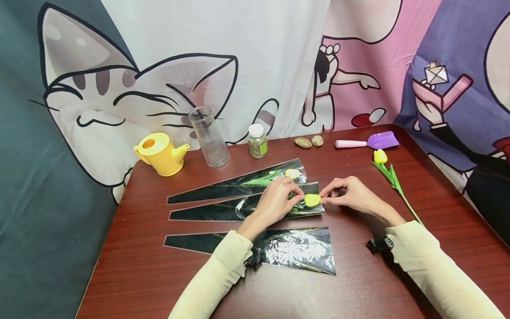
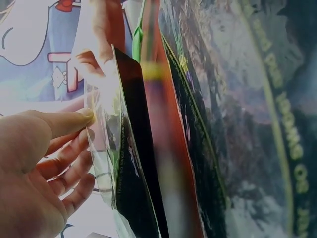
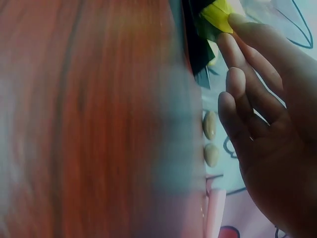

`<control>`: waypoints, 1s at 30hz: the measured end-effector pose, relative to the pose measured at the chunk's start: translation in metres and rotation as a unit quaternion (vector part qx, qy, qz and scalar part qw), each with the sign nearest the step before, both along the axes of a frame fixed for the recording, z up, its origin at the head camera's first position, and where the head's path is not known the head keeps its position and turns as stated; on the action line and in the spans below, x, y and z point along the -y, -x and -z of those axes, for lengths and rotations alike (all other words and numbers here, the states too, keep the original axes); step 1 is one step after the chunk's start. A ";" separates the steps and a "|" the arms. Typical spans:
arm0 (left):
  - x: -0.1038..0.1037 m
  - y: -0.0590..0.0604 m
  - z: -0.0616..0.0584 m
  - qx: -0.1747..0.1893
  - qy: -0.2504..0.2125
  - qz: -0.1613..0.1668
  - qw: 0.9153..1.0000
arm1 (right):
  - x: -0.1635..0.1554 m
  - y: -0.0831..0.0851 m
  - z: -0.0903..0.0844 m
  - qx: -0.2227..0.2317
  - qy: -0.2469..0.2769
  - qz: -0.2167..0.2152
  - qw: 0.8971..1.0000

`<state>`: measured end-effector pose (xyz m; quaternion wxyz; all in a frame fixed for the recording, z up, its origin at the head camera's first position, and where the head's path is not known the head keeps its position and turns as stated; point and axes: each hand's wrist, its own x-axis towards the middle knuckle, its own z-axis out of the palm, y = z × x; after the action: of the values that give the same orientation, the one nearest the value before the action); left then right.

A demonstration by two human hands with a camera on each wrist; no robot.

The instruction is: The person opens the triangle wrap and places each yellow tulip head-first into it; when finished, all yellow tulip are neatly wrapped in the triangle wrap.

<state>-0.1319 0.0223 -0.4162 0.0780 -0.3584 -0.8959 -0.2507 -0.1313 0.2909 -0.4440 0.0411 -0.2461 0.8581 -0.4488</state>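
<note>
A yellow tulip [image 1: 312, 200] lies in the mouth of the middle black-and-clear flower sleeve [image 1: 215, 212]. My right hand [image 1: 352, 195] pinches the tip of its bloom between thumb and forefinger, as the right wrist view also shows. From the other side, my left hand [image 1: 275, 199] pinches the sleeve's clear film [image 2: 101, 148] between thumb and fingers. The stem inside is mostly hidden by the left hand. Behind it, another sleeve [image 1: 199, 191] holds a pale yellow tulip [image 1: 292, 173]. Nearest me a third sleeve [image 1: 299, 248] lies flat, partly under the left forearm.
One more yellow tulip [image 1: 380, 156] lies at the right of the table [image 1: 131, 248]. Along the back stand a yellow watering can [image 1: 163, 155], a clear glass vase [image 1: 211, 141] and a white-lidded jar [image 1: 257, 144]. Two stones [image 1: 303, 142] and a purple shovel [image 1: 382, 140] lie farther right.
</note>
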 end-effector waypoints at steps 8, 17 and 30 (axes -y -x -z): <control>0.000 -0.002 -0.001 0.003 0.002 -0.007 1.000 | 0.013 -0.003 -0.004 0.018 -0.007 0.004 1.000; 0.000 -0.002 0.001 -0.006 0.000 -0.003 1.000 | 0.024 -0.015 -0.030 0.013 -0.007 -0.008 1.000; 0.000 -0.002 0.004 -0.012 0.020 0.004 1.000 | 0.019 -0.013 -0.026 0.003 -0.019 -0.013 1.000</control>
<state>-0.1302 0.0218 -0.4198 0.0806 -0.3669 -0.8981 -0.2289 -0.1188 0.2720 -0.4184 0.0542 -0.2549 0.8631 -0.4327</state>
